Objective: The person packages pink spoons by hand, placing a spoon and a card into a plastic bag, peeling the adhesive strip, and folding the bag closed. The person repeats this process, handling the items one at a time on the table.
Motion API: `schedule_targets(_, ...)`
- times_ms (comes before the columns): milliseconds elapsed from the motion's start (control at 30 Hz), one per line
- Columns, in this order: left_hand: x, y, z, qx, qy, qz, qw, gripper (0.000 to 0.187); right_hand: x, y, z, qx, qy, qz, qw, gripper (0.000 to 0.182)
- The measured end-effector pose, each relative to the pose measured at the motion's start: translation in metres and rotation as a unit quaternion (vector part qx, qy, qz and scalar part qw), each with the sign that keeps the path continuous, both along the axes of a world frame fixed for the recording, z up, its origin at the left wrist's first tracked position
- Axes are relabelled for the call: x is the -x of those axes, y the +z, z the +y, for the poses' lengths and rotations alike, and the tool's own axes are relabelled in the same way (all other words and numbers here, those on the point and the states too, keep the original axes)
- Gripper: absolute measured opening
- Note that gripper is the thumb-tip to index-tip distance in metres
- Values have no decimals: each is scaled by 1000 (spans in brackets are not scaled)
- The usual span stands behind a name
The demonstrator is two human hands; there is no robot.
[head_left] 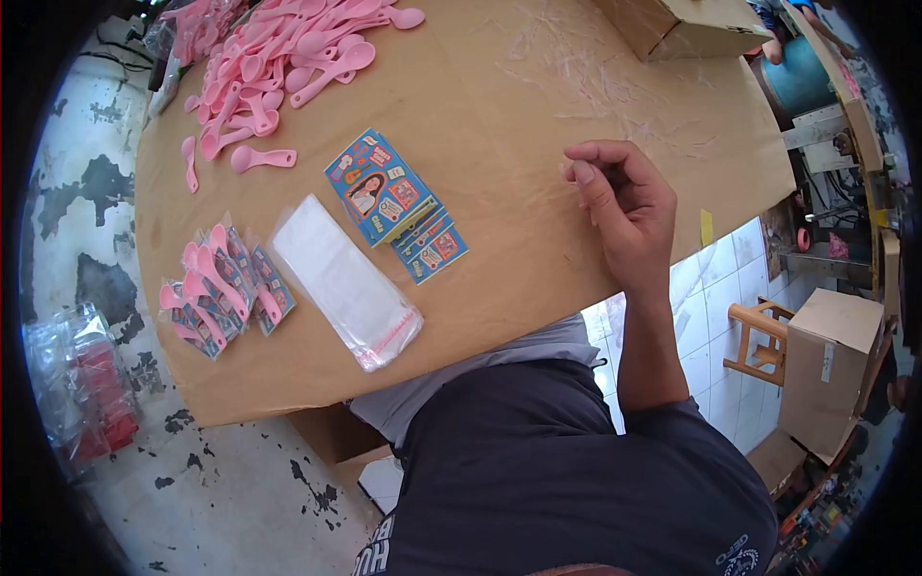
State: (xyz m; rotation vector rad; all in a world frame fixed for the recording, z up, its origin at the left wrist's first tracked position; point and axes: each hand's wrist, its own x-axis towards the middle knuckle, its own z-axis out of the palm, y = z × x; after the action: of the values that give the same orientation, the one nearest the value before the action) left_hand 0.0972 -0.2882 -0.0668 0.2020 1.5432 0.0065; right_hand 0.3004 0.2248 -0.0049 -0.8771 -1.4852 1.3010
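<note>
My right hand (629, 206) hovers above the right part of the brown-covered table (519, 259), its fingers curled and thumb close to the index fingertip. Whether a thin clear bit sits between those tips I cannot make out. My left hand is out of view. Left of the right hand lies a stack of blue printed cards (379, 187), with more blue cards (432, 248) partly under it. Beside them is a stack of clear plastic bags (346, 283). Further left, several filled bags (216, 288) each show a pink spoon and a blue card.
A heap of pink spoons (279, 62) covers the far left. Thin clear strips (615, 72) lie scattered near a cardboard box (687, 24). Bagged red items (91, 394) are at left. A wooden stool (759, 336) and a carton (831, 370) stand at right. Part of another person shows top right.
</note>
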Motion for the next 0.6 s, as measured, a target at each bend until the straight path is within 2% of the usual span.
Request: schedule_targets(600, -1, 1, -15, 9, -5, -12, 1000, 52, 5, -1, -1, -5, -7, -6, 1000, 14)
